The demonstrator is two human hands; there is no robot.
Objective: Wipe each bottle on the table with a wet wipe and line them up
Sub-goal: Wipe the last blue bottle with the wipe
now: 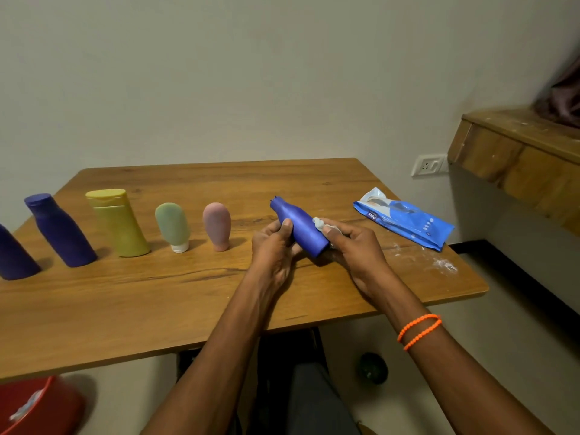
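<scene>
The wooden desk (219,296) fills most of the view, its grain dark-streaked and matte, with a few white smears near its right edge. Along its far-left stretch five bottles already stand in a row: a dark blue bottle (14,255) cut off by the frame, a second dark blue bottle (61,230), a broad yellow bottle (117,222) with a flip cap on top, a soft green tube (172,226) standing on its white cap, and a rounded pink tube (217,226). All look like smooth plastic.

To the right lies a flat, glossy blue wipes pack (405,222), well apart from the row.

The sixth, a blue bottle (301,227), is held just above the desk between both hands, its long axis tilted — neck up and away to the left, base down toward the person on the right. The left hand (276,246) curls round its middle, thumb across the front. The right hand (351,246) pinches a crumpled white wet wipe (320,224) against the bottle's lower side near the base.

The open spot in the row appears to be just right of the pink tube, so it lies leftward of the bottle; the left hand is the nearer one to set it down there, base first — once wiping seems finished.
</scene>
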